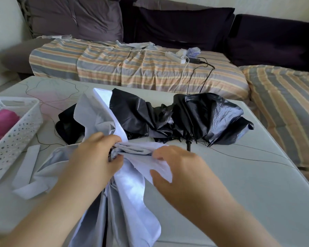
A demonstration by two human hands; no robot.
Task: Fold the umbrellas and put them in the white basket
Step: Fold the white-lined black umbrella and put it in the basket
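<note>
Both forearms entered from the bottom of the frame, converging at centre. Left hand (95,152): fingers curled, pinching pale fabric. Right hand (178,166): fingers bent, thumb spread, gripping the same fabric just beside it.

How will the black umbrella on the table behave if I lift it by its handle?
The black umbrella lies unfolded and crumpled, so its cloth will probably hang floppy. The cloth looks glossy, so likely slippery. It seems light for its size.

2 bare forearms reach in, left hand (95,154) and right hand (178,168) ungloved, no sleeves visible.
</note>
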